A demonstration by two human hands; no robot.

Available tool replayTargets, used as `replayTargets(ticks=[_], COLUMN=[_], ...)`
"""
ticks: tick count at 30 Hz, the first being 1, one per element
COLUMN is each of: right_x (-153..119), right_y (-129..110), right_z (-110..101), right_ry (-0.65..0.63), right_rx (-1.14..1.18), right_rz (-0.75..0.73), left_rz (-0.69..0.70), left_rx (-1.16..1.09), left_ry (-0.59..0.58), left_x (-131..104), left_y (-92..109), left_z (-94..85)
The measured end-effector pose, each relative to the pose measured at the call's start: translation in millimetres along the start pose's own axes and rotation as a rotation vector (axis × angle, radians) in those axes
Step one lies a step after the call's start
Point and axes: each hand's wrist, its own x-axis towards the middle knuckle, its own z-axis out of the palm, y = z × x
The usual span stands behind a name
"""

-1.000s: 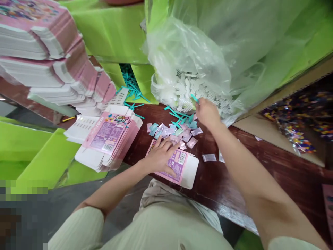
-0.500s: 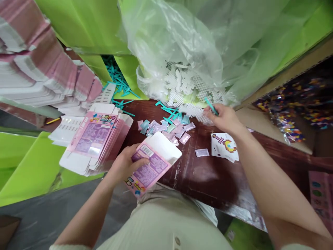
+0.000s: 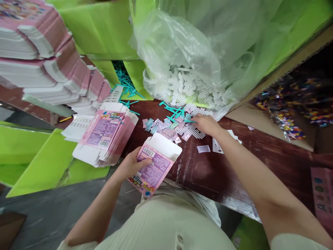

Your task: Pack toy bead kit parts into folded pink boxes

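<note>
My left hand [image 3: 132,162] grips a pink and purple printed box [image 3: 154,169], thumb on its printed face. The box tilts, its white end flaps standing open toward the table. My right hand [image 3: 207,124] is closed, with a thin teal stick [image 3: 191,121] poking out from its fingertips. Under those fingers is a white mesh plate [image 3: 197,132]; whether they pinch it too is unclear. Small pink and teal sachets [image 3: 157,125] lie in a pile left of that hand. A single sachet [image 3: 203,149] and some white cards [image 3: 217,147], partly hidden by my forearm, lie nearer me.
More flat boxes [image 3: 102,130] are stacked at left, below tall pink and white stacks [image 3: 58,66]. Teal sticks [image 3: 124,81] spill from a green bin. Behind, a clear plastic bag [image 3: 182,41] holds white mesh plates. A cardboard carton [image 3: 270,121] with colourful packets stands right.
My right hand has moved left and toward me with the teal stick, over the sachet pile's edge. A white mesh plate now shows beneath it. The left hand still holds the box.
</note>
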Motion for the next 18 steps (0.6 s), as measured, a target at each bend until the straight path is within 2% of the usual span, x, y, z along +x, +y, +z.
replayTargets(ticks=[3,6,10,14,18], right_x=[19.1,27.9,21.1,19.9,17.4], right_y=[1.5,2.2,-15.4,-35.9,-42.9], right_z=[-1.3,-3.9,-18.6,-35.1,-40.5], right_ry=[-0.087,-0.12,-0.16,-0.251,-0.223], right_rx=[0.0,0.005,-0.02,-0.09,-0.08], right_rz=[-0.022,-0.007,-0.012,0.0,0.045], left_rz=[0.004,0.014,0.058,0.087,0.121], left_rx=[0.003,0.003,0.037,-0.008,-0.03], left_ry=[-0.009,-0.041,-0.039,-0.046,-0.094], left_x=[1.4,5.8,6.3,14.6,23.1], left_y=[5.8,13.9,18.8,6.8,5.4], left_z=[8.3,16.2,20.6,25.8,32.0])
